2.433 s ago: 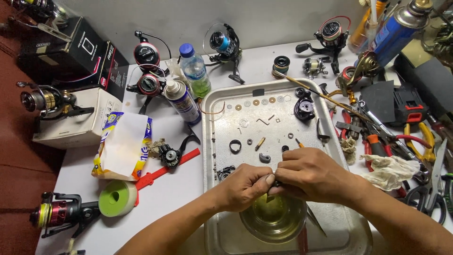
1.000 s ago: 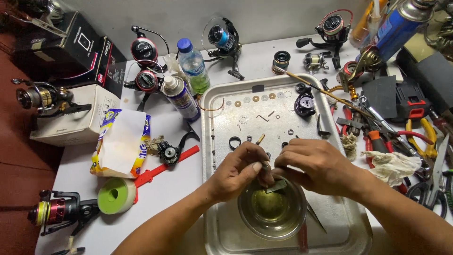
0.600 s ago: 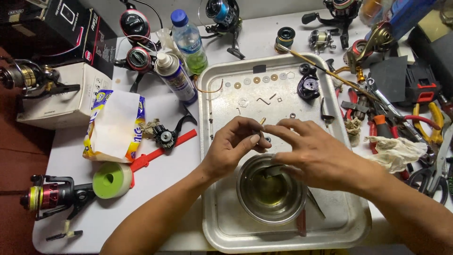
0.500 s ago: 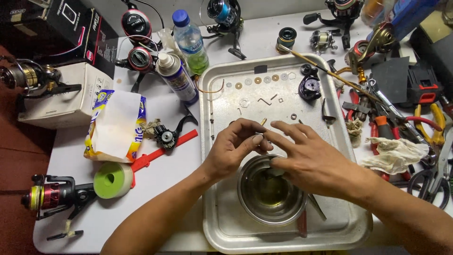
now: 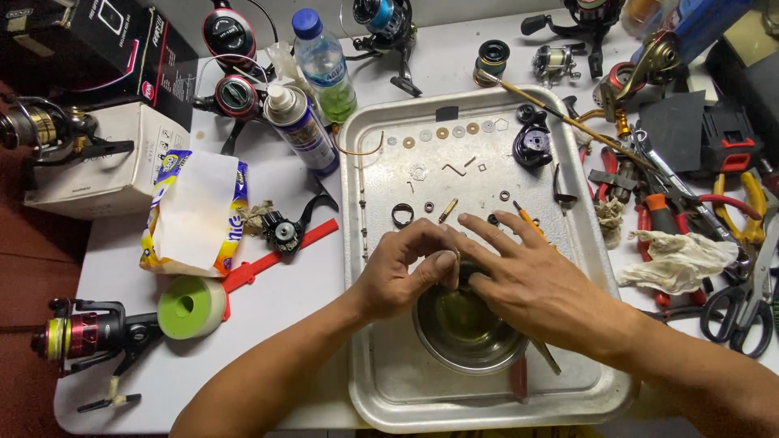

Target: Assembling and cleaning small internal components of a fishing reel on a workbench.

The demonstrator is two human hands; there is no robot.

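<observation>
My left hand (image 5: 403, 272) and my right hand (image 5: 531, 280) meet over the far rim of a small steel bowl (image 5: 469, 332) that holds yellowish liquid. Both pinch one small dark reel part between their fingertips; the part itself is mostly hidden. The bowl stands in a metal tray (image 5: 381, 381). Small washers (image 5: 442, 132), springs, a black ring (image 5: 402, 215) and a brass pin (image 5: 448, 210) lie spread on the tray beyond my hands. A black reel body part (image 5: 532, 147) sits at the tray's far right.
Left of the tray: a spray can (image 5: 299, 128), a water bottle (image 5: 324, 66), a snack bag (image 5: 197, 212), a green tape roll (image 5: 191, 307), a red reel (image 5: 85, 334), boxes. Right: pliers (image 5: 734, 207), scissors (image 5: 742, 312), a rag (image 5: 677, 258), more reels at the back.
The view has shifted, so the tray sits higher and closer. My hands stay together over the bowl; my right fingers have spread flatter over the part.
</observation>
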